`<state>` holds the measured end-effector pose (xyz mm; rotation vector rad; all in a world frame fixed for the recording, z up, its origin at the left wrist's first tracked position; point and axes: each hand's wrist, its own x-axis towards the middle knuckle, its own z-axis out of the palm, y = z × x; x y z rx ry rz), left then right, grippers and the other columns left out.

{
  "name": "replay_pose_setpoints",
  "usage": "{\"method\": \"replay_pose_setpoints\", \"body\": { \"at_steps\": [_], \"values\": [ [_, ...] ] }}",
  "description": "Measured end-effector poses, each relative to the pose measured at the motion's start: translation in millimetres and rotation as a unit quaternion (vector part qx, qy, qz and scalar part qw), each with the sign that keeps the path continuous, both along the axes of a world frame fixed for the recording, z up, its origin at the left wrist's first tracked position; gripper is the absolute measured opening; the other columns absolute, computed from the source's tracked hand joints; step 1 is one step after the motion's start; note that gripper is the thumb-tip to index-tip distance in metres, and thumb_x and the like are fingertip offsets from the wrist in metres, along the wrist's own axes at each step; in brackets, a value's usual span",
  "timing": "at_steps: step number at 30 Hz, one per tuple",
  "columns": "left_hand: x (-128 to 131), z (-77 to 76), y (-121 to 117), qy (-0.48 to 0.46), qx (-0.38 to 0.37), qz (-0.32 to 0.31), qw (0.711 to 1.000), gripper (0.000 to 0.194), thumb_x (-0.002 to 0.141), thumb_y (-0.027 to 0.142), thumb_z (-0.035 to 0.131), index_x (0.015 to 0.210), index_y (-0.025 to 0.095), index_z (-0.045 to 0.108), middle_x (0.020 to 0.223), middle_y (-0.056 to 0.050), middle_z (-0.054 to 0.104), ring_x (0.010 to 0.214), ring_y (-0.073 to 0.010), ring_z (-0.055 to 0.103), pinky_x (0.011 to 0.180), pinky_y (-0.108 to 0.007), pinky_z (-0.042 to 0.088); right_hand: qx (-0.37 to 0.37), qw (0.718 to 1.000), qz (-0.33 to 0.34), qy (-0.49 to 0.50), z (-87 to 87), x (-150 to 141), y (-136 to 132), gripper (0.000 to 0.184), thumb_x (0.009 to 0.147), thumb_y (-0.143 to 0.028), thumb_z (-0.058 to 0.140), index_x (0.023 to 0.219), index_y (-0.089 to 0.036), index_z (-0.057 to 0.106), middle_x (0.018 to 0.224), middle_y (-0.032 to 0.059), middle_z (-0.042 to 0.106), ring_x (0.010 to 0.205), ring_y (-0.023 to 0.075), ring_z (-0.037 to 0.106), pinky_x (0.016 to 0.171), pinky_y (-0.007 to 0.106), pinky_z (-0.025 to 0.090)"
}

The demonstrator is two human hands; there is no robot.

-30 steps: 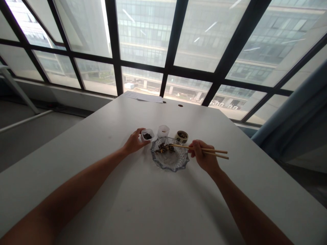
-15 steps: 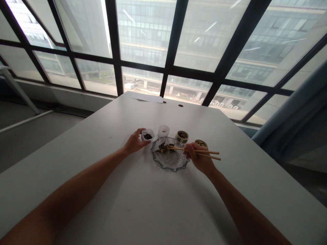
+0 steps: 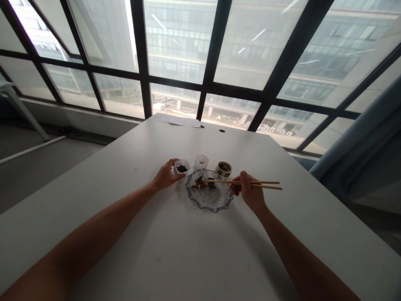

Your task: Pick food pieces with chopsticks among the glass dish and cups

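My right hand (image 3: 247,193) is closed round a pair of wooden chopsticks (image 3: 241,183), whose tips lie over the dark food bits (image 3: 202,182) in a scalloped glass dish (image 3: 209,197). My left hand (image 3: 164,176) grips a small white cup (image 3: 181,167) with dark pieces in it, just left of the dish. Behind the dish stand a second white cup (image 3: 201,161) and a small patterned ceramic cup (image 3: 223,169).
All of this sits on a long white table (image 3: 156,234) that runs up to a wall of black-framed windows. Papers (image 3: 178,119) lie at the table's far edge, near two small holes (image 3: 222,131). A blue curtain (image 3: 363,138) hangs at the right.
My right hand slid left toward the dish, then drew back right a little, with the chopstick tips staying over the food. For a moment a fourth small cup showed behind that hand. The left hand has stayed put.
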<state>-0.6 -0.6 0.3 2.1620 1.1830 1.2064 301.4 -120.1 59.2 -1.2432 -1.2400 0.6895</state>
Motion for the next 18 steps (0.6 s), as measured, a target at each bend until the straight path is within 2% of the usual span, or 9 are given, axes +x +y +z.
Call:
{"method": "replay_pose_setpoints", "body": {
  "at_steps": [3, 5, 8, 11, 15, 18],
  "values": [
    [0.0, -0.2, 0.2, -0.002, -0.004, -0.002, 1.0, 0.062, 0.072, 0.046, 0.074, 0.124, 0.021, 0.051, 0.113, -0.01, 0.069, 0.101, -0.0251, 0.067, 0.088, -0.041, 0.054, -0.01, 0.993, -0.033, 0.111, -1.6, 1.2, 6.2, 0.059, 0.079, -0.078, 0.055, 0.07, -0.019, 0.056, 0.051, 0.0047, 0.063, 0.036, 0.016, 0.055, 0.033, 0.026, 0.042],
    [0.1, 0.1, -0.1, -0.001, -0.006, -0.001, 1.0, 0.062, 0.072, 0.045, 0.074, 0.124, 0.021, 0.051, 0.113, -0.01, 0.069, 0.1, -0.0253, 0.067, 0.088, -0.041, 0.054, 0.015, 0.989, -0.059, 0.135, -0.7, -1.7, 8.3, 0.059, 0.081, -0.077, 0.054, 0.071, -0.019, 0.055, 0.053, 0.0046, 0.064, 0.037, 0.0155, 0.055, 0.035, 0.026, 0.043],
    [0.4, 1.0, -0.7, 0.005, -0.01, 0.0, 1.0, 0.061, 0.072, 0.045, 0.074, 0.124, 0.021, 0.051, 0.112, -0.01, 0.069, 0.099, -0.0256, 0.068, 0.087, -0.041, 0.055, 0.083, 0.988, -0.097, 0.087, 5.2, -11.6, 12.7, 0.058, 0.085, -0.074, 0.051, 0.073, -0.018, 0.058, 0.055, 0.0045, 0.065, 0.039, 0.0146, 0.056, 0.038, 0.026, 0.045],
    [0.6, 1.0, -0.9, 0.004, -0.013, -0.001, 1.0, 0.062, 0.072, 0.045, 0.074, 0.124, 0.02, 0.051, 0.112, -0.01, 0.069, 0.1, -0.0259, 0.067, 0.089, -0.042, 0.054, 0.128, 0.987, -0.094, 0.005, 12.1, -22.1, 26.8, 0.056, 0.087, -0.071, 0.051, 0.074, -0.018, 0.059, 0.059, 0.0041, 0.066, 0.044, 0.0144, 0.058, 0.043, 0.026, 0.048],
    [0.7, -0.4, -0.1, -0.003, -0.017, -0.005, 1.0, 0.061, 0.073, 0.046, 0.073, 0.124, 0.02, 0.051, 0.114, -0.01, 0.068, 0.102, -0.0256, 0.067, 0.091, -0.042, 0.053, 0.097, 0.991, -0.044, -0.086, 15.3, -27.9, 53.2, 0.053, 0.084, -0.07, 0.057, 0.077, -0.018, 0.063, 0.064, 0.0046, 0.068, 0.051, 0.015, 0.062, 0.047, 0.025, 0.05],
    [1.0, -1.5, 0.5, -0.005, -0.02, -0.008, 1.0, 0.061, 0.073, 0.045, 0.074, 0.124, 0.021, 0.051, 0.114, -0.01, 0.068, 0.102, -0.0254, 0.066, 0.091, -0.042, 0.053, 0.098, 0.991, -0.049, -0.073, 20.5, -25.7, 57.1, 0.054, 0.085, -0.071, 0.056, 0.077, -0.017, 0.064, 0.064, 0.0051, 0.068, 0.051, 0.0149, 0.062, 0.047, 0.024, 0.049]
  ]
}}
